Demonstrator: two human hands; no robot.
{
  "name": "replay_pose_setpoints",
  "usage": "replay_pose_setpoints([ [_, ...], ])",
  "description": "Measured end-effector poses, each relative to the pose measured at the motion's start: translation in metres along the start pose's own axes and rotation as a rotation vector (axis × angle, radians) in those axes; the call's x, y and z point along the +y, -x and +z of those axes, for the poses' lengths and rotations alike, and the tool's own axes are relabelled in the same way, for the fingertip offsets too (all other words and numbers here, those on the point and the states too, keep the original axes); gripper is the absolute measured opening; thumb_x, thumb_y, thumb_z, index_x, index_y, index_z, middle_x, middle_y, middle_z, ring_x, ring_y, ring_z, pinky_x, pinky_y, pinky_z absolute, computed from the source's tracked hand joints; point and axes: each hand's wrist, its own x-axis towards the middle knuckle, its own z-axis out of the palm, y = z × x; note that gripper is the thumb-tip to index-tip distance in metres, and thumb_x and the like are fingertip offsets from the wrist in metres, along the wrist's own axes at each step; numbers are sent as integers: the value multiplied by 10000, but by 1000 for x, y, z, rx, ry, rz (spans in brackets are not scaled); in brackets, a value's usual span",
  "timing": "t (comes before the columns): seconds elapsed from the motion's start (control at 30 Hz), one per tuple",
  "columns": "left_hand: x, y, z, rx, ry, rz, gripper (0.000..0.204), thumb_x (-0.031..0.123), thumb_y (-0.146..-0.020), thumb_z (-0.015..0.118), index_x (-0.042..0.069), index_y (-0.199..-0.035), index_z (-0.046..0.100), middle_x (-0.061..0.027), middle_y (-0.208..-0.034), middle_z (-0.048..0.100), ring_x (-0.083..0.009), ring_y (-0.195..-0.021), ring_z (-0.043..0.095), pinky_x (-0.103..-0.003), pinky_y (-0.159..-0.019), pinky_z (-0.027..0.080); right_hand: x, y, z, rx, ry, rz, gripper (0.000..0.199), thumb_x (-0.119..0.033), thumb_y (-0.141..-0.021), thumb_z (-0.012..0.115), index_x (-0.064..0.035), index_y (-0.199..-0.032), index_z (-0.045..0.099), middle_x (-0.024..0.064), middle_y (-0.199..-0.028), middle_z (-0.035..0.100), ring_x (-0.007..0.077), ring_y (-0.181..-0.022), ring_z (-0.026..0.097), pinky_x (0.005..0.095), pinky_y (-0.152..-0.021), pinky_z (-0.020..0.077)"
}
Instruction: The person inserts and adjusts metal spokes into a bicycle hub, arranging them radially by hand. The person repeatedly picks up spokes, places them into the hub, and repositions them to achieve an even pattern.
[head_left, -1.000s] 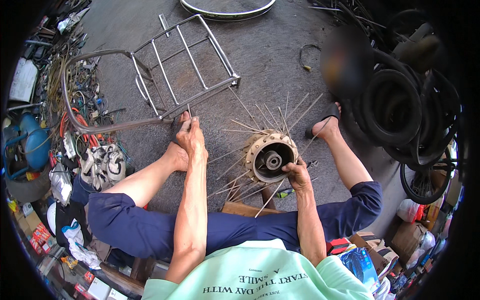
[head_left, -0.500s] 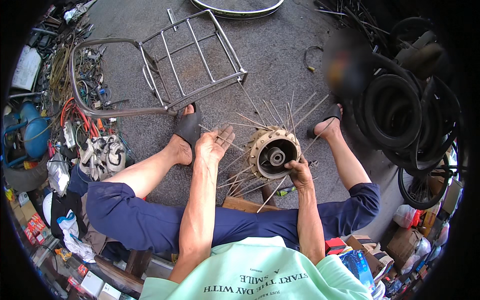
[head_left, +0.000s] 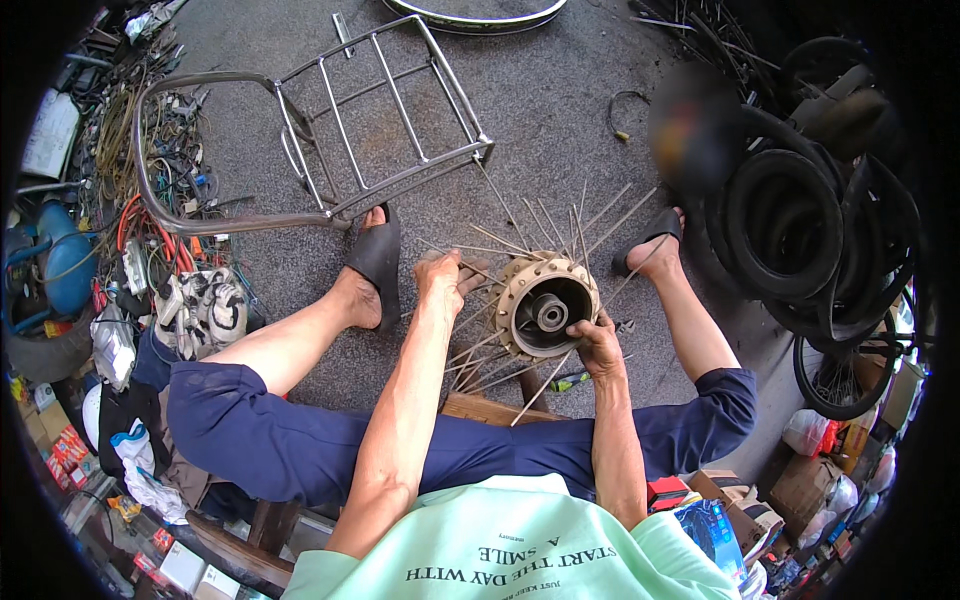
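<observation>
Both hands are working at a wheel hub (head_left: pixel 545 305) held between the person's knees, just past the edge of a wooden seat (head_left: pixel 490 408). Right hand (head_left: pixel 597 345) is gripping the hub's lower rim at about 5 o'clock, fingers curled shut on the flange. Left hand (head_left: pixel 440 278) is sitting at 9 o'clock of the hub, fingers pressed together and pinching a thin spoke (head_left: pixel 480 268) that is running toward the flange. Loose spokes (head_left: pixel 585 225) are fanning out of the hub in every direction, the longest ones pointing to 12 and 2 o'clock, and a few are hanging down to 7 o'clock over the seat.

Bare legs are stretching out on either side, each foot in a black sandal (head_left: pixel 378 262); the left sandal is lying just beside the nearest spoke tips, the right foot (head_left: pixel 655 240) at 2 o'clock is touching them. Between the feet the concrete floor (head_left: pixel 560 110) is lying open toward 12 o'clock.

Farther out at 11 o'clock a metal luggage rack (head_left: pixel 385 110) is resting on the floor, its near corner almost meeting a spoke end. At 3 o'clock a heap of black tyres (head_left: pixel 800 230) is crowding the right foot. At 9 o'clock a tangle of cables and parts (head_left: pixel 150 190) is lining the floor's edge. A wheel rim (head_left: pixel 470 18) is curving along the far edge.
</observation>
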Motion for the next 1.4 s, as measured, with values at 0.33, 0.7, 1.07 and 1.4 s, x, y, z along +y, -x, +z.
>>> replay_pose_setpoints([
  [0.33, -4, -8, 1, -22, -134, 24, 228, 78, -946, 588, -86, -1090, 523, -210, -918, 647, -332, -791, 706, -438, -620, 629, -3, -1, 2, -8, 50, 12, 626, 134, -685, 568, -7, -1294, 539, 92, -1131, 660, 204, -991, 645, 310, -873, 527],
  [0.7, 3, -8, 24, -19, -293, -71, 155, 68, -831, 750, -33, -900, 654, -167, -827, 682, -281, -631, 705, -358, -465, 601, -5, 1, 5, 10, 62, 9, 618, 130, -681, 584, -3, -1284, 545, 93, -1108, 667, 210, -962, 655, 319, -875, 532],
  [1.07, -8, -22, 13, 96, -158, -60, 153, 98, -830, 768, -8, -885, 672, -124, -822, 659, -226, -619, 644, -387, -552, 600, -5, 1, 8, 20, 56, -14, 597, 111, -694, 607, 24, -1280, 532, 107, -1052, 679, 197, -850, 682, 301, -774, 568],
  [1.4, 4, -6, 3, 114, -262, 57, 167, 96, -843, 742, -43, -886, 660, -101, -714, 646, -199, -561, 642, -311, -428, 531, -9, 2, 15, 29, 82, -18, 615, 113, -685, 612, 28, -1288, 527, 104, -1056, 676, 193, -867, 674, 303, -786, 561],
])
